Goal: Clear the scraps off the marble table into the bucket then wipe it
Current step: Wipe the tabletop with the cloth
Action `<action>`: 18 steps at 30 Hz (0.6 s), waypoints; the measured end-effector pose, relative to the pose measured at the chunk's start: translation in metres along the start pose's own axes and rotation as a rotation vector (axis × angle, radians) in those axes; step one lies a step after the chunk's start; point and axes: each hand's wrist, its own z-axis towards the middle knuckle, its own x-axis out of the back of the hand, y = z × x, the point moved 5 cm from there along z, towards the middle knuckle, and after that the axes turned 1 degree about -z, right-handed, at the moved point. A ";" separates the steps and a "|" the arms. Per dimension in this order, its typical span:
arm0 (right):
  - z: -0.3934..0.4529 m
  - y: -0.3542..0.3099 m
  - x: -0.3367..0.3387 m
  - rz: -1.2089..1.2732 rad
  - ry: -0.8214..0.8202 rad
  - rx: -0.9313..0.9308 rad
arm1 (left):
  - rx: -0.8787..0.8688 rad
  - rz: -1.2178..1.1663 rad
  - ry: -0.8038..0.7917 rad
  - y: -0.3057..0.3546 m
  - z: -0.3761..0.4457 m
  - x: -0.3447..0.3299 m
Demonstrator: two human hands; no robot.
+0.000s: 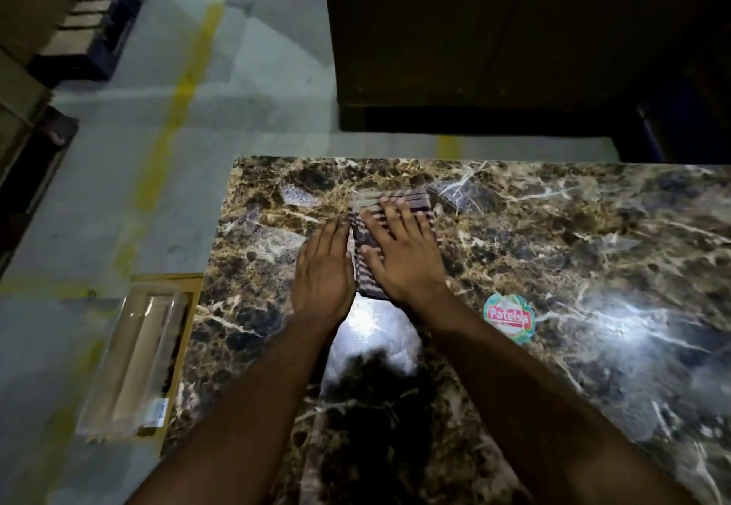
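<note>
Striped cloth [389, 235] lies folded on the marble counter [553, 251], toward its far left corner. Right grip [403, 253] released, fingers flat pressing the cloth. Left grip [322, 267] released, flat on counter, touching the cloth's left edge.

Dim storeroom floor and stacked goods

Yellow lines [174, 109] are crossing the grey floor [257, 81]; a dark crate [494, 37] is standing beyond, cardboard boxes [23, 29] lining the left.
</note>
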 end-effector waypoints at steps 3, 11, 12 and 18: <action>0.008 0.032 0.005 -0.030 -0.014 -0.025 | -0.016 -0.012 0.010 0.006 0.012 0.001; 0.060 0.024 0.012 -0.002 -0.023 0.024 | -0.010 -0.011 0.044 0.017 0.048 -0.005; 0.049 0.038 0.011 -0.008 -0.024 0.021 | -0.013 0.000 0.048 0.020 0.051 -0.006; 0.080 0.096 0.030 -0.019 0.010 -0.200 | -0.116 -0.025 0.004 0.050 0.076 -0.010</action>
